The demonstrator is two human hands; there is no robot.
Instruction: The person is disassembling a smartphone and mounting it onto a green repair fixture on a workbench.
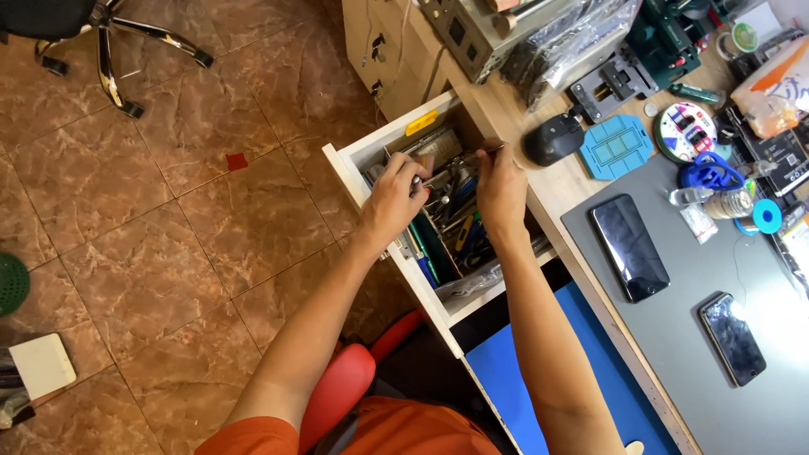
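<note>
Both hands, the left hand (pixel 394 200) and the right hand (pixel 500 187), cover much of the open drawer (pixel 350 164), so the tools (pixel 455 221) beneath them show only as a tangle of handles too small and crowded to tell apart. What the left fingers close on is hidden; the thin object at the right fingertips is too slight to identify. The office chair (pixel 105 38) is cut off by the top edge, the green round thing (pixel 12 282) by the left edge. The desk (pixel 674 337) runs out of the picture at right and bottom, and the clutter at its far end is partly cut off.
</note>
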